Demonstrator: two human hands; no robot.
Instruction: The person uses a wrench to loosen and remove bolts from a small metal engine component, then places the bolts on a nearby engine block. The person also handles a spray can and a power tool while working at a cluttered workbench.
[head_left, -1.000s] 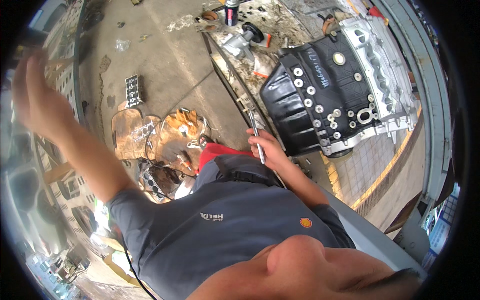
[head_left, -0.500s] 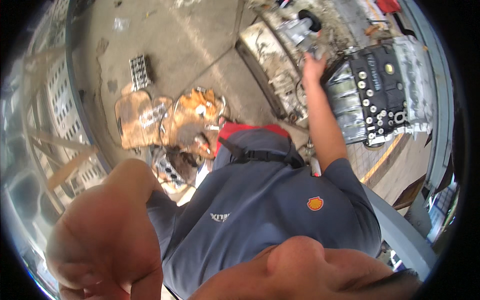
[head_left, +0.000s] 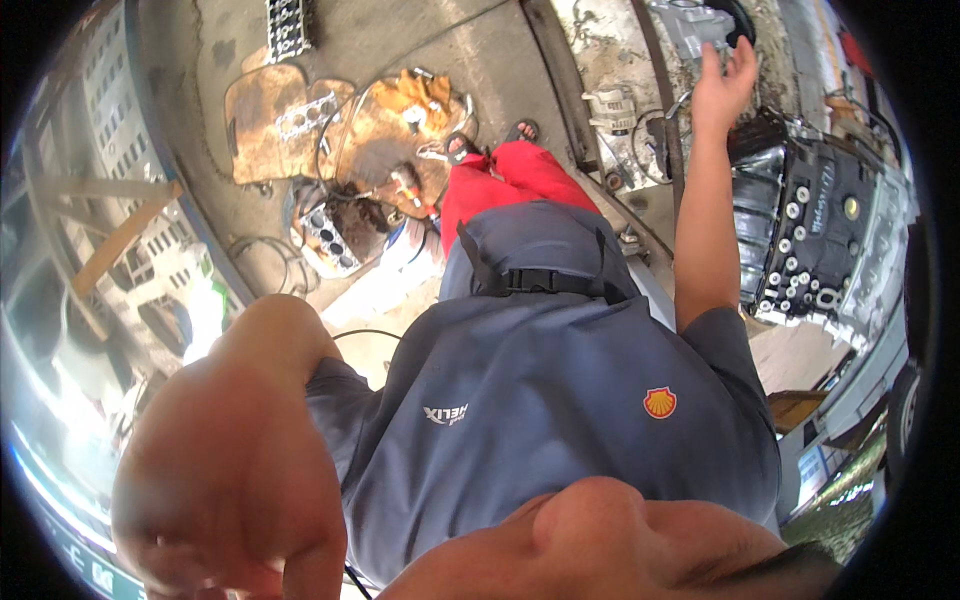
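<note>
My right hand (head_left: pixel 724 88) reaches out at the upper right with its fingers apart, and nothing is in it. Just past its fingertips lies a grey metal engine part (head_left: pixel 692 30) with a black round piece (head_left: pixel 740 22) at its side; whether they touch is unclear. To the right of my right forearm stands an engine (head_left: pixel 815 225) with a black cover and rows of pale round fittings. My left hand (head_left: pixel 230 480) is raised very near the camera at the lower left, large and blurred. Its fingers are mostly hidden at the lower edge.
A metal part like an alternator (head_left: pixel 611 108) lies on the dirty pale bench (head_left: pixel 590 40). Stained cardboard (head_left: pixel 250 150) on the floor bears an orange-yellow cloth (head_left: pixel 410 98) and metal parts. Nearby are an engine block (head_left: pixel 328 238) and a cylinder head (head_left: pixel 287 30). Perforated panels (head_left: pixel 125 120) stand left.
My right hand has come off the grey metal part and its fingers have spread. The whole view has shifted, bringing my legs and feet into sight. My left hand stays raised.
</note>
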